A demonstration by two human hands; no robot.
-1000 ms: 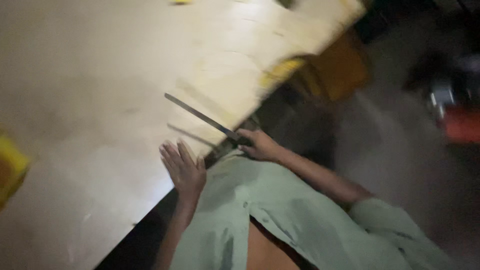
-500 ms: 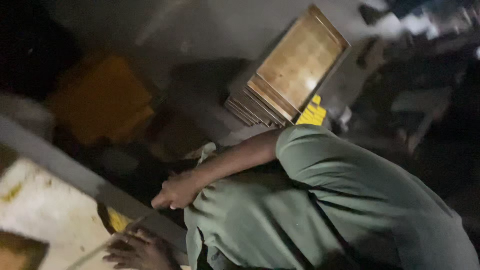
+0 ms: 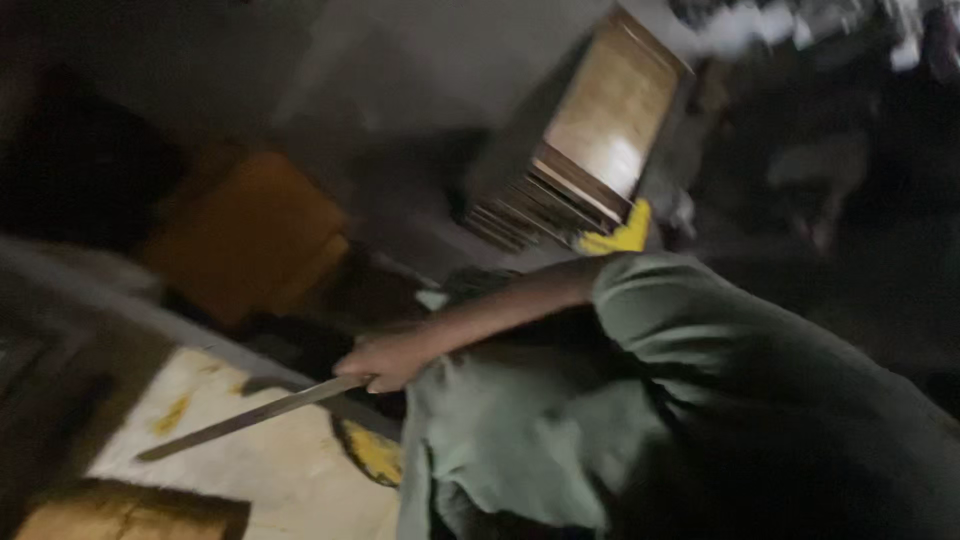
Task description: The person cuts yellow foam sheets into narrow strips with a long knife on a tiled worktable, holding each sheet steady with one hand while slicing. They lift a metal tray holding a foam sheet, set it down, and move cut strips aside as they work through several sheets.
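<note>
Right hand (image 3: 385, 360) grips long flat blade (image 3: 250, 415); tip points lower left

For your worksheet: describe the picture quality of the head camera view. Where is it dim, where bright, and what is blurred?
Head view: dim overall, with the upper left and right side nearly black; the brightest patches are the pale board and the top of the stacked panels; motion blur smears everything, including the right hand gripping the long flat tool and the green sleeve; no glare.
</note>
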